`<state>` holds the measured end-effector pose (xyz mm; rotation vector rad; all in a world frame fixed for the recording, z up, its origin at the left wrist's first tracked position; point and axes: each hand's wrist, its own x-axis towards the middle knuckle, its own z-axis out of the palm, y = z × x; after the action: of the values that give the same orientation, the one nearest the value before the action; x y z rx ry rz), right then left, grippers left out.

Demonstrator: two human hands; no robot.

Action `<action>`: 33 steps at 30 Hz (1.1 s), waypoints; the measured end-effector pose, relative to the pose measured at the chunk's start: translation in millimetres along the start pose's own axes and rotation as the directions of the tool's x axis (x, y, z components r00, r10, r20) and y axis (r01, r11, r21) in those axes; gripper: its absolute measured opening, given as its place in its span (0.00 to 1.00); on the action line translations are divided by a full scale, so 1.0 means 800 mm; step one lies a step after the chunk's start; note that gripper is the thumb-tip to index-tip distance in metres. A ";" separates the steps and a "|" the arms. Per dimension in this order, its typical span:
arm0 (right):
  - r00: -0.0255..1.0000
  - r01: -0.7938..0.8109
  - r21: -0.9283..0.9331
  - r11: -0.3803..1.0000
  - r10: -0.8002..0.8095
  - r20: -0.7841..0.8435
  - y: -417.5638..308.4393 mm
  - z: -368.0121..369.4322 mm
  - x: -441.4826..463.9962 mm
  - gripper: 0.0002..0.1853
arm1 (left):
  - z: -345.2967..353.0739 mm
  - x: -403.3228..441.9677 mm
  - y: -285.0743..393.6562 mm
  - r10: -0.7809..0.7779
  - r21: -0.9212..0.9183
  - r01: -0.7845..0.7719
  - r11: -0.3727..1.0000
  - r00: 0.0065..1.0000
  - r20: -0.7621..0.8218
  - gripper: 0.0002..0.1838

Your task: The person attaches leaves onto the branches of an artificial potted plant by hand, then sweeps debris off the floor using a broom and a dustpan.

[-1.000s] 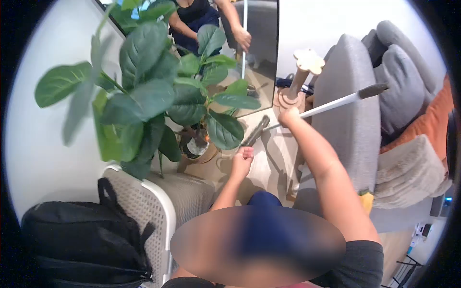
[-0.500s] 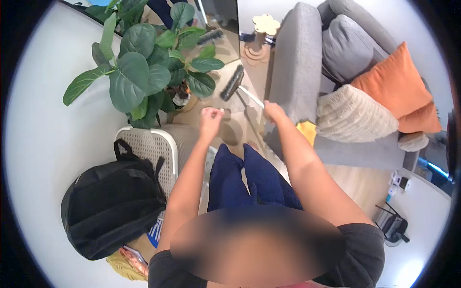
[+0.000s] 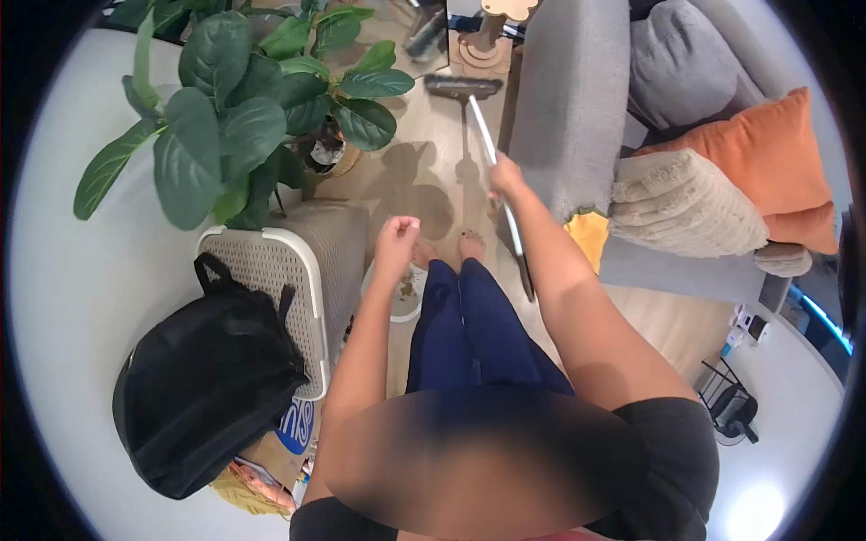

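Observation:
My right hand (image 3: 508,178) is wrapped round the white pole of a long-handled brush (image 3: 464,87). The brush's dark bristled head is at the far side of the floor, and the dark end of its handle points back beside my right leg. My left hand (image 3: 399,236) is closed in a pinch above a round white bin (image 3: 408,294) by my left foot; whatever its fingers hold, if anything, is too small to name. A potted plant (image 3: 221,126) with large green leaves stands ahead on the left.
On the left, a black backpack (image 3: 203,379) leans on a white perforated hamper (image 3: 316,261). A grey sofa (image 3: 568,117) with orange and cream cushions and a yellow cloth (image 3: 588,236) is on the right. A wooden flower-topped stand (image 3: 487,41) stands at the back.
The brush head has come off the area by the plant and turned crosswise, its handle swinging back toward my body. My left hand has drawn away from the brush head. The view has shifted.

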<state>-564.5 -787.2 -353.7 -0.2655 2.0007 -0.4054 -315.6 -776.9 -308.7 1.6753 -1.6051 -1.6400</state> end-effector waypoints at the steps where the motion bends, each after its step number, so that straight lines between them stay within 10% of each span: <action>1: 1.000 -0.006 0.002 1.000 0.006 0.007 -0.009 0.004 0.025 0.18 | 0.001 0.002 -0.011 -0.044 -0.045 0.044 0.998 0.999 0.017 0.09; 7: 0.974 0.102 -0.418 0.903 -0.175 -0.141 0.076 0.063 0.096 0.19 | 0.013 0.009 -0.039 -0.252 -0.143 0.257 0.956 0.966 0.050 0.09; 13: 0.988 0.141 -0.441 0.887 -0.097 0.121 0.179 0.047 -0.080 0.22 | 0.030 0.015 -0.030 -0.216 -0.186 0.233 0.955 0.970 0.111 0.09; 23: 0.945 0.111 -0.305 0.946 -0.195 -0.263 0.048 0.021 0.072 0.22 | 0.023 0.052 -0.001 -0.120 -0.165 0.124 0.978 0.992 0.039 0.08; 33: 0.998 0.042 -0.409 0.911 -0.060 -0.031 0.219 0.083 -0.069 0.24 | 0.031 0.004 -0.032 -0.248 -0.310 0.246 0.919 0.968 0.031 0.08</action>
<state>-482.2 -617.6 -404.7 -0.5755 2.1120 -0.0166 -324.9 -759.9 -338.8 1.7639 -1.0886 -1.8853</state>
